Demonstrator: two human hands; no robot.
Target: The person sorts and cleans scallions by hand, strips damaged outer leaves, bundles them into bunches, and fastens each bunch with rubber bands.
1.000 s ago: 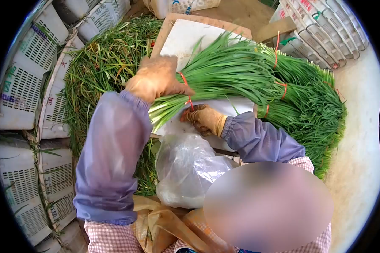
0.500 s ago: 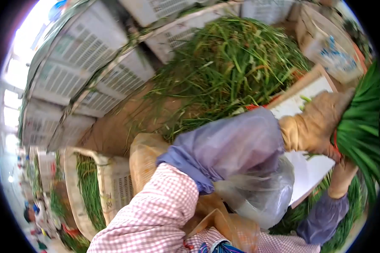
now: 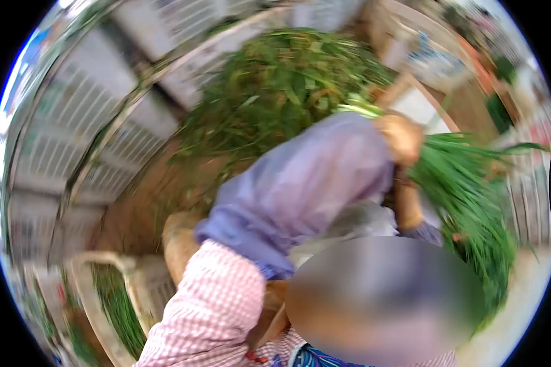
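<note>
My left hand (image 3: 400,139), in a tan glove, is closed around a bunch of chives (image 3: 456,168). The pale stem ends stick out to the left of the glove, and the long green leaves fan out to the right. My right hand (image 3: 408,203) is just below, blurred, its fingers closed against the underside of the same bunch. Purple sleeve covers (image 3: 306,174) reach over both forearms. Behind the hands lies a white board (image 3: 419,105) with a brown edge. More greens (image 3: 487,269) lie below the bunch at the right.
A large heap of loose green leaves (image 3: 275,92) lies on the brown floor beyond my left arm. White slatted crates (image 3: 73,104) are stacked along the left and back. A pale tub (image 3: 465,76) with a plastic bag stands behind the board. An open crate (image 3: 131,263) holds greens at lower left.
Both hands and the bunch have moved left, towards my body. The bunch is now turned with its stem ends to the left. The view has shifted, and a blurred oval covers the lower middle.
</note>
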